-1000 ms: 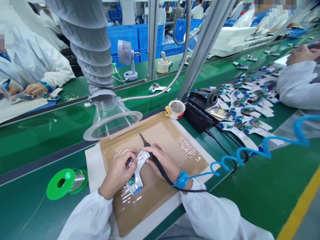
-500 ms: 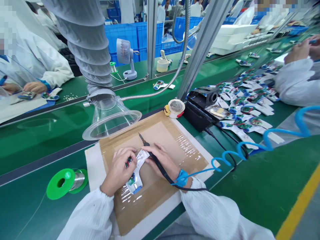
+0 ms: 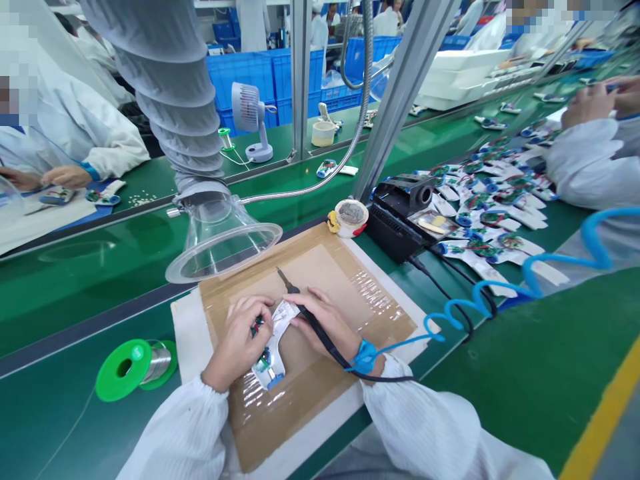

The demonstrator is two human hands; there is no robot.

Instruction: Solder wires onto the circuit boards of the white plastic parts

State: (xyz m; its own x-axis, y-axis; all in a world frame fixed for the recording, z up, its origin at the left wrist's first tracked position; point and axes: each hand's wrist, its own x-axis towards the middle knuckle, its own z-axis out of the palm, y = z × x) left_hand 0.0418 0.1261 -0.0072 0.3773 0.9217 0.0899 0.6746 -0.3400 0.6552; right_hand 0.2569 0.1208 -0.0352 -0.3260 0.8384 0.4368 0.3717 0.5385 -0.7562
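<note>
Head view, and both hands are busy, set just apart: the left hand (image 3: 243,339) pinches what look like wires (image 3: 257,325) on the white housing (image 3: 277,350), which lies between the hands, over the cardboard mat (image 3: 310,393). The right hand (image 3: 330,325) clasps the soldering iron (image 3: 314,325), fingers meeting the housing's far end. Placing wires by hand seems the step now, the iron's tip pointing beyond the hands (solder spool (image 3: 143,363) left of the left hand). Next calls, I'd judge, for a firm pinch and careful tip control.
</note>
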